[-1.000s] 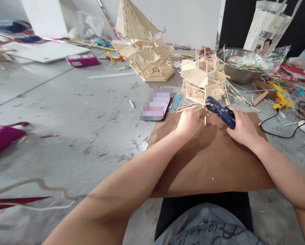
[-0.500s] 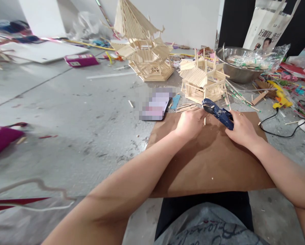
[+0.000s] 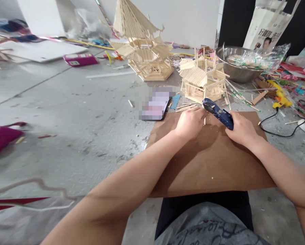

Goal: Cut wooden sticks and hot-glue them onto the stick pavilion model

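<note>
My right hand (image 3: 241, 127) is closed around a blue hand cutter (image 3: 219, 113), whose head points up and left. Just left of that head, my left hand (image 3: 190, 122) has its fingers pinched together on a thin wooden stick, mostly hidden by the fingers. A pale stick end (image 3: 213, 107) shows at the cutter's jaws. Below the left fingertips a short stick piece (image 3: 205, 121) lies on the brown board (image 3: 213, 163). Several loose sticks (image 3: 187, 107) lie behind the left hand. Beyond the cutter stands a small stick-built pavilion (image 3: 203, 80) with part of its roof covered.
A taller stick pagoda (image 3: 149, 51) stands behind, left of a metal bowl (image 3: 240, 73) holding wrapped sticks. A phone (image 3: 156, 105) lies left of the board. To the right is a yellow glue gun (image 3: 280, 97) with a black cord. A purple box (image 3: 80, 60) sits far left.
The blue cutter's handles have come closer together in my right hand. My left hand stays in nearly the same place.
</note>
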{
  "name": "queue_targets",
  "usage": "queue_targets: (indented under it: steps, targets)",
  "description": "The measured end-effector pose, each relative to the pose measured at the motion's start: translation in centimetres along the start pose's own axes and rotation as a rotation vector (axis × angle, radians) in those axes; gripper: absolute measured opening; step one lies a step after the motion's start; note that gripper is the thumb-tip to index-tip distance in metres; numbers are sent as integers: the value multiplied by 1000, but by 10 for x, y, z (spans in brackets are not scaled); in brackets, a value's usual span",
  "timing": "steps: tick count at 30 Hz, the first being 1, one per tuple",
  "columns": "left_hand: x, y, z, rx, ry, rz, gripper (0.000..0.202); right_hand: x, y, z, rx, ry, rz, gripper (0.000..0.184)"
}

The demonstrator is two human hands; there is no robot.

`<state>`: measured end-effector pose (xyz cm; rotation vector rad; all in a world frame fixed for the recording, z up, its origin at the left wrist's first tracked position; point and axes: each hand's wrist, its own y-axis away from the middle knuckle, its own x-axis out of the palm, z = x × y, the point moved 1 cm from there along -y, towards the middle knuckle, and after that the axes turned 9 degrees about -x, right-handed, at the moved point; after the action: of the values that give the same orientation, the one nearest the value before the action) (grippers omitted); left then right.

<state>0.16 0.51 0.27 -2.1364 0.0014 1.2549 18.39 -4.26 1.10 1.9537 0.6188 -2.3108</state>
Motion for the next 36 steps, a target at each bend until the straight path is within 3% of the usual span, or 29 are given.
queue_targets:
  steps: [24, 28, 33, 36]
  targets:
    - [1, 0, -3, -65, -2, 64, 22, -6, -5, 1, 39, 123, 117, 36]
    - [1, 0, -3, -145, 85, 71, 22, -8, -4, 2, 69, 150, 107, 38]
    - [4, -2, 3, -299, 350, 147, 31, -9, -2, 2, 95, 126, 82, 39]
    - [6, -2, 5, -334, 349, 157, 29, -10, -2, 1, 104, 118, 78, 40]
